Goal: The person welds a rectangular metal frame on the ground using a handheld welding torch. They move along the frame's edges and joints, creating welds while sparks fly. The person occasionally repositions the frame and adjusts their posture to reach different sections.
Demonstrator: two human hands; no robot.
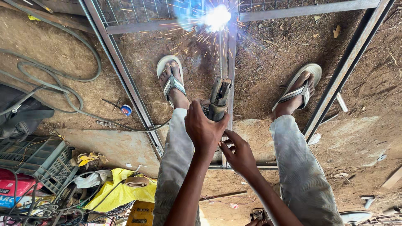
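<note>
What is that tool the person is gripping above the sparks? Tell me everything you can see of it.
The welding holder is a worn, dark clamp-like tool with a thick grey handle and rusty-looking metal jaws. It points away from the person, toward the bright arc on the metal frame lying on the dirt. A thin rod seems to run from the jaws to the arc, though glare hides most of it. The left hand wraps the handle; the right hand touches it from beneath with its fingertips.

Dirt ground, steel frame, grey cable, perhaps scrap
</note>
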